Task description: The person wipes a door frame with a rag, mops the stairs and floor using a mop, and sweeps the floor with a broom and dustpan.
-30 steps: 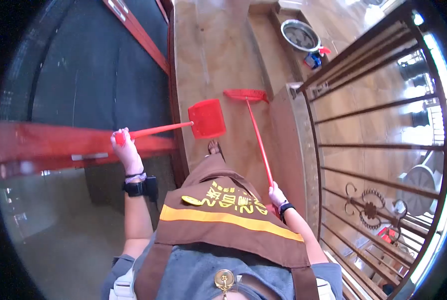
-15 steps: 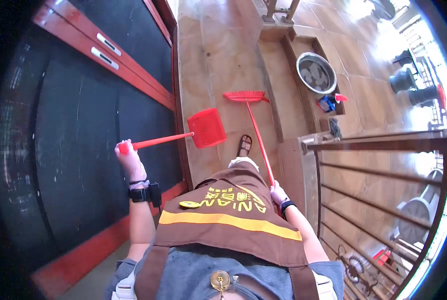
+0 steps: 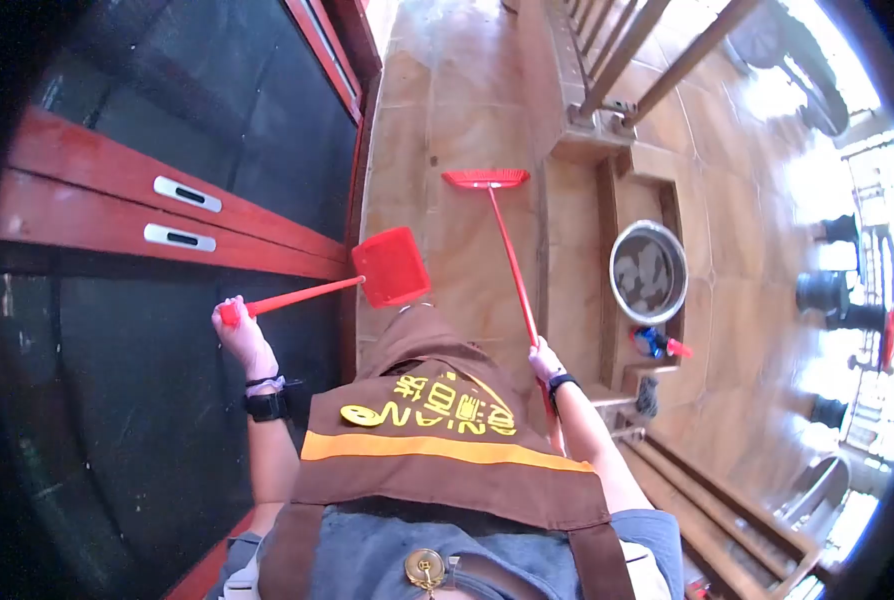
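Observation:
My left hand (image 3: 244, 338) is closed around the handle end of a red dustpan (image 3: 395, 266), out to the left by the dark door. The dustpan's scoop hangs ahead of my body, over the tiled floor. A red broom (image 3: 510, 255) runs forward from my right hand (image 3: 545, 362), which grips its stick beside my apron. At the far end of the stick, the red bristle head (image 3: 486, 178) rests on the tiles, ahead and to the right of the dustpan. The two tools are apart.
Left stands a dark door with red frame (image 3: 177, 215) and silver handles. On steps (image 3: 577, 270) at right sit a metal basin (image 3: 649, 271) and a blue spray bottle (image 3: 657, 343). Wooden railings (image 3: 707, 500) border the steps near and far.
I have moved forward along the floor, so the door handles, basin and steps appear nearer. Both hands keep their hold; the dustpan sits slightly further left in view.

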